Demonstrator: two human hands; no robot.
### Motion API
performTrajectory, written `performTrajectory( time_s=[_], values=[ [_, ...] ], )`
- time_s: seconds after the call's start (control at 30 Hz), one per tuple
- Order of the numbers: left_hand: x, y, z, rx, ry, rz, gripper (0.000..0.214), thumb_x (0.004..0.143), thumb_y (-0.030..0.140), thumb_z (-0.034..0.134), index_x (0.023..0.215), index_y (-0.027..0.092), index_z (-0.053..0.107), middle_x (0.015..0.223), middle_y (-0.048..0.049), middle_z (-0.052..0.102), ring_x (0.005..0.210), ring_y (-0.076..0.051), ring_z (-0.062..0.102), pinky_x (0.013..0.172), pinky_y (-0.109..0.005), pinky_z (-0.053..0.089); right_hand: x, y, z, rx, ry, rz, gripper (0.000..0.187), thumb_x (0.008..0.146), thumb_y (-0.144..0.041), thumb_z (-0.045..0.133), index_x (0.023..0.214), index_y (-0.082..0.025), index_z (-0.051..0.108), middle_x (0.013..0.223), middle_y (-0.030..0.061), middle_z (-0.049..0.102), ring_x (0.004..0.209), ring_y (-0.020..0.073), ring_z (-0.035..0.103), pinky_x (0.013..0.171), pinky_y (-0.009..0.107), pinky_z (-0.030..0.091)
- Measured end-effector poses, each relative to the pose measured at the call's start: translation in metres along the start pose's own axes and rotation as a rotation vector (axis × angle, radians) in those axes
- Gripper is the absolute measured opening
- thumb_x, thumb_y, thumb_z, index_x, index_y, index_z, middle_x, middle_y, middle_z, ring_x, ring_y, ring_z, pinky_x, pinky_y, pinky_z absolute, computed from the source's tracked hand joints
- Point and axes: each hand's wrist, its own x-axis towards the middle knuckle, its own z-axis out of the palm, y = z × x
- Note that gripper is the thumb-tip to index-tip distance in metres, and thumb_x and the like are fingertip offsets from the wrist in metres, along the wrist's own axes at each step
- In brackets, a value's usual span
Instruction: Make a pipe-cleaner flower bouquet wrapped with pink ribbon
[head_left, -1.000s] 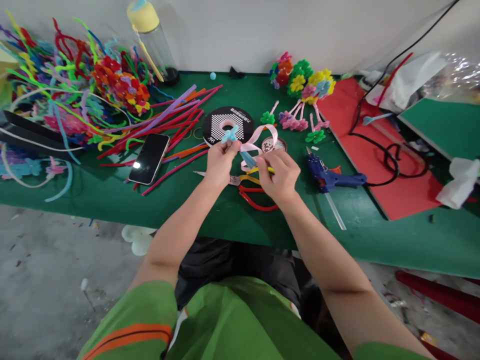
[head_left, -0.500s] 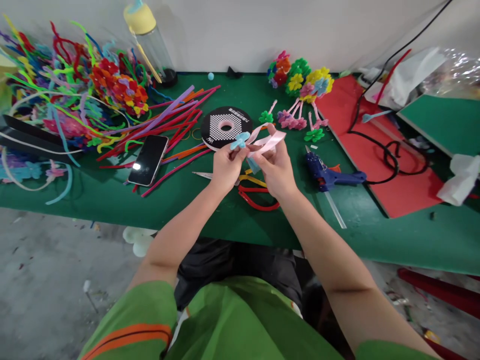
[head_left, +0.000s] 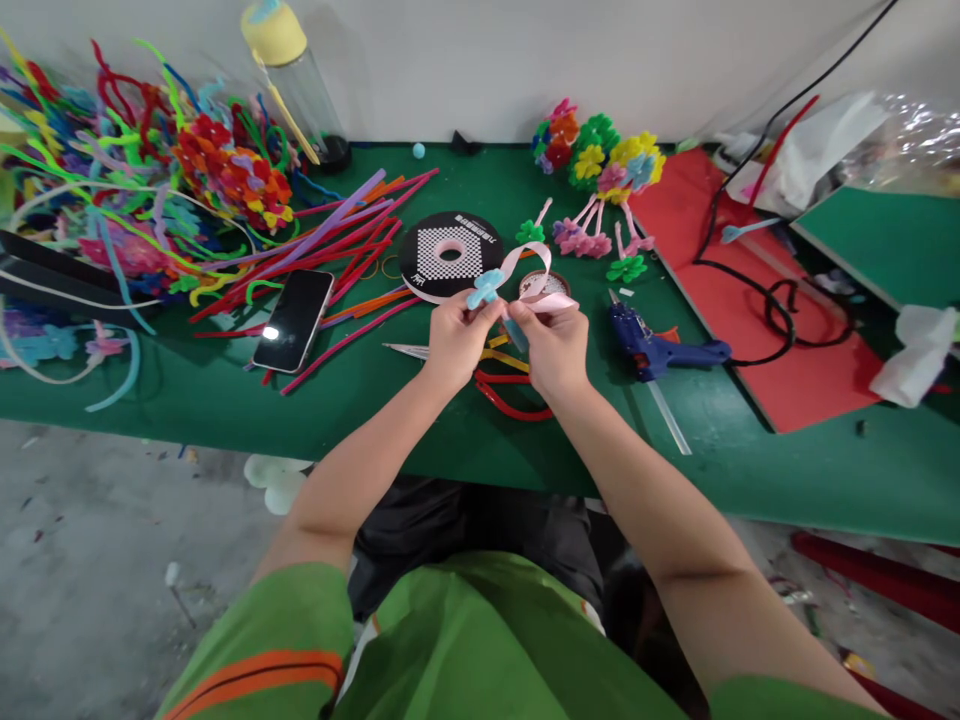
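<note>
My left hand (head_left: 456,338) pinches a light blue pipe-cleaner flower (head_left: 484,288) just above the green table (head_left: 375,420). My right hand (head_left: 553,342) is closed on a pink ribbon (head_left: 534,286) that loops beside the flower's stem. The ribbon runs back to a black spool (head_left: 448,254) lying flat behind my hands. Both hands are close together, fingertips almost touching.
Red-handled and yellow-handled scissors (head_left: 510,392) lie under my hands. A blue glue gun (head_left: 660,350) is to the right, near a red mat (head_left: 750,300). A phone (head_left: 294,318) and loose pipe cleaners (head_left: 330,240) lie left. Finished flowers (head_left: 600,170) stand at the back, a bottle (head_left: 289,80) behind left.
My hands have drawn closer together. The right hand swung the pink ribbon up and then down around the blue flower's stem.
</note>
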Motion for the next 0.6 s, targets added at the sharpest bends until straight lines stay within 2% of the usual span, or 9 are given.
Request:
performTrajectory(
  time_s=[0.13,0.27,0.47,0.6],
  values=[
    [0.000,0.005,0.002,-0.146,-0.072,-0.022,0.032,0.071,0.048,0.068,0.064,0.018,0.058,0.057,0.0044,0.051,0.054,-0.006,0.050,0.054,-0.022,0.045,0.002,-0.008,0.000,0.149,-0.087,0.165,0.023,0.062,-0.038,0.076,0.061,-0.019,0.062,0.052,-0.0055,0.058,0.044,0.0061,0.052,0.044,0.020,0.045],
    [0.002,0.007,0.001,-0.240,-0.168,-0.051,0.030,0.069,0.047,0.070,0.068,0.019,0.060,0.057,0.0048,0.054,0.052,-0.007,0.053,0.050,-0.022,0.048,0.006,-0.016,-0.006,0.209,-0.246,0.282,0.023,0.063,-0.036,0.075,0.063,-0.018,0.062,0.051,-0.0043,0.058,0.046,0.0065,0.054,0.045,0.020,0.044],
    [0.005,0.012,-0.006,-0.266,-0.307,-0.057,0.028,0.067,0.043,0.073,0.066,0.019,0.060,0.060,0.0041,0.056,0.051,-0.007,0.055,0.051,-0.024,0.051,0.012,-0.019,-0.016,0.302,-0.479,0.519,0.025,0.061,-0.033,0.077,0.065,-0.016,0.060,0.054,-0.0035,0.060,0.045,0.0054,0.051,0.044,0.020,0.042],
    [0.008,0.015,-0.011,-0.203,-0.346,-0.075,0.033,0.059,0.046,0.077,0.061,0.018,0.061,0.064,0.0025,0.057,0.052,-0.007,0.055,0.050,-0.025,0.050,0.012,-0.017,-0.018,0.376,-0.625,0.616,0.029,0.060,-0.034,0.079,0.067,-0.017,0.057,0.054,-0.0044,0.059,0.045,0.0049,0.048,0.042,0.019,0.039]
  ],
)
